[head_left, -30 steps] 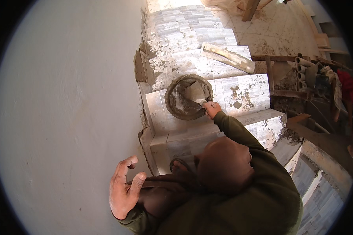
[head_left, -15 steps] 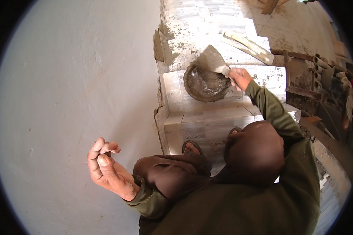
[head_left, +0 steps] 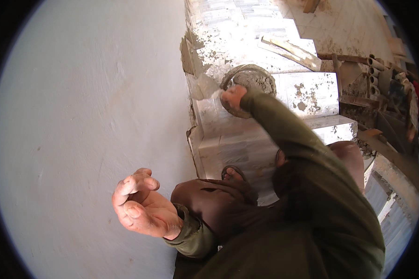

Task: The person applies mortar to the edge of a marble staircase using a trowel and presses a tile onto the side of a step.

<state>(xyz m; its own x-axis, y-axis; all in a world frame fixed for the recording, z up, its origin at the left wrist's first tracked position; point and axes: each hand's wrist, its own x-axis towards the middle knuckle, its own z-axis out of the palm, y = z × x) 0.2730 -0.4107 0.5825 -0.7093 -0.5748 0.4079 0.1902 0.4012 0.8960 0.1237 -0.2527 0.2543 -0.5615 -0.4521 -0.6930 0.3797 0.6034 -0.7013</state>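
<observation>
Head view: a person crouches beside a pale plastered wall (head_left: 79, 116), working on a marble-clad step (head_left: 246, 139). The right hand (head_left: 233, 98) is closed in a fist just in front of a round mortar pan (head_left: 253, 79) on the step; what it grips is blurred and cannot be made out. The left hand (head_left: 142, 207) hangs free near the wall, palm up, fingers (head_left: 137, 182) loosely curled and empty. The pan sits upright, its mouth open to the camera, holding grey mortar, just beside the wall's ragged edge where the plaster stops. A long flat board (head_left: 291, 49) lies beyond it, its long axis running from upper left to lower right. Stacked pipes and scrap (head_left: 381, 83) crowd the right side. The wall face spreads broad and bare at left. No labels can be made out.
</observation>
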